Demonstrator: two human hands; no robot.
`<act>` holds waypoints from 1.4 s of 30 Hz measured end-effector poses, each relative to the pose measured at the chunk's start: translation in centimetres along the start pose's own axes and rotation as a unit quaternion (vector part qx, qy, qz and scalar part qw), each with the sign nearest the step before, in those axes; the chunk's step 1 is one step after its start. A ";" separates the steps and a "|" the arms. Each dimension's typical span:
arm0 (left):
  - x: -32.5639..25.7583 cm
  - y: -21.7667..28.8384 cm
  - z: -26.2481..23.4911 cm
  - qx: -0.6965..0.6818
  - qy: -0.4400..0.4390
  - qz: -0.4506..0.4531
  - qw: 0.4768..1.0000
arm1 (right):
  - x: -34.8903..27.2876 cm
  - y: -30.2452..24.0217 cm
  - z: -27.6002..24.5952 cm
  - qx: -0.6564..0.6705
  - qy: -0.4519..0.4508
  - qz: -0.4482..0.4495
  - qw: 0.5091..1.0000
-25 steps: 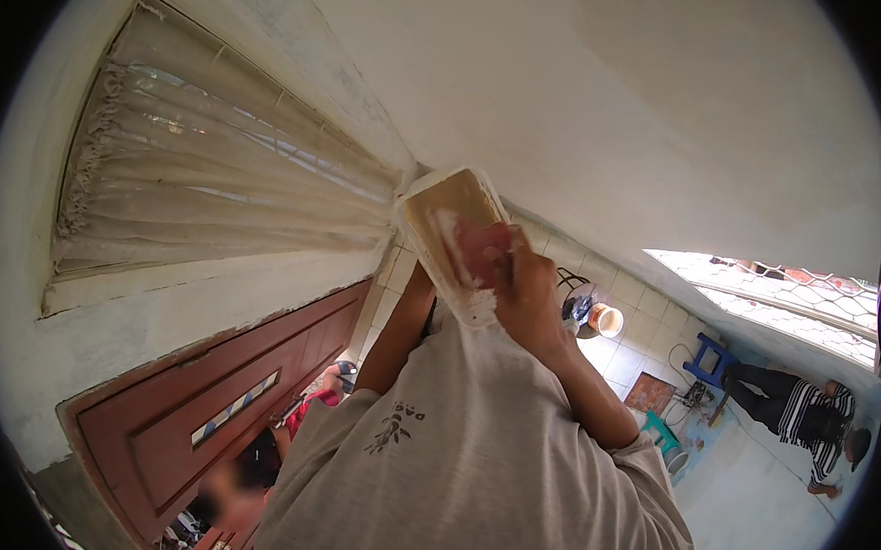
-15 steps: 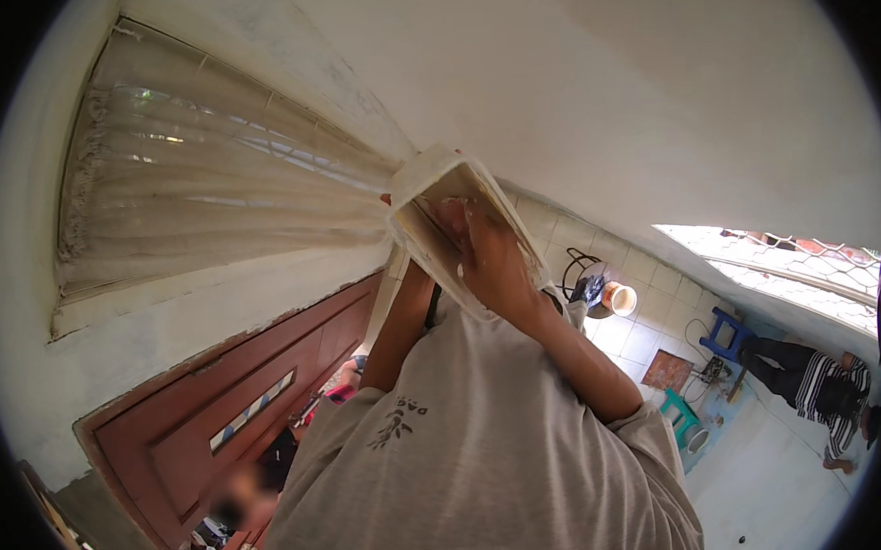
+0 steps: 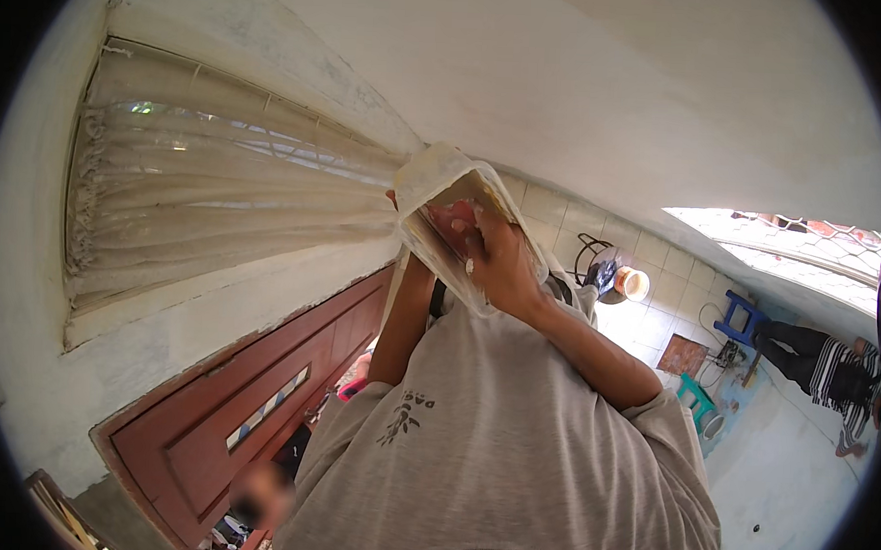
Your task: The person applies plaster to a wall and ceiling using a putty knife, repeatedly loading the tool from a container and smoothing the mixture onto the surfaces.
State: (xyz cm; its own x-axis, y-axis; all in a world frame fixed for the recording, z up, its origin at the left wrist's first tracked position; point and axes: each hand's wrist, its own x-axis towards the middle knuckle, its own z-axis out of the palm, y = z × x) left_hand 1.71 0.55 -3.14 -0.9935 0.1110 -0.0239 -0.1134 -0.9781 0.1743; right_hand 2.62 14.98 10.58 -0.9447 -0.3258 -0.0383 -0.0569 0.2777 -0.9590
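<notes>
White container (image 3: 433, 176) held before the chest, its open side tilted toward the wearer's right. The left hand (image 3: 392, 199) grips it from behind, mostly hidden, with fingertips showing at the container's left edge; the right hand (image 3: 498, 256) reaches inside the container, fingers closed on a red tool (image 3: 453, 220). Compared with the frame taken 0.8 s earlier, in which the tool appears blurred across the opening and the interior faces the viewer, the container is now tipped and the tool sits deep between its walls; this suggests that the tool is now working against the inside, though its contact edge cannot be seen. The container's side wall and the right hand obstruct the view of that edge and of any material beneath it. To the left of the container hangs a pale curtain (image 3: 238, 192); below and to its left stands a brown door (image 3: 268, 405), with another person's blurred head (image 3: 262, 493) nearby. Beyond the container rises a pale wall (image 3: 615, 106). To its right are a small tub (image 3: 632, 283) and, farther off, a blue stool (image 3: 741, 320), a green stool (image 3: 692, 396) and a person in a striped top (image 3: 831, 376)
</notes>
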 end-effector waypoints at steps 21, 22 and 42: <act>1.6 -0.6 0.6 0.011 0.030 0.002 0.999 | 0.0 -0.6 -2.2 -0.029 0.039 -0.103 0.993; 1.6 -0.7 0.7 0.011 0.035 0.001 0.999 | 0.2 -0.2 -1.4 -0.069 0.053 -0.147 0.985; 1.4 0.0 -1.9 -0.030 -0.088 -0.013 0.996 | 0.9 0.1 -0.1 0.006 0.027 -0.041 0.999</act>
State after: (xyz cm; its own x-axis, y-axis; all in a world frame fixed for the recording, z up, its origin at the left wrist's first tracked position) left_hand 0.33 0.42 -5.01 -0.9761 0.1612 0.1455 -0.1448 -0.9825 0.1169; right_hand 1.70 14.75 10.45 -0.9531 -0.2977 0.0551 -0.1312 0.2421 -0.9613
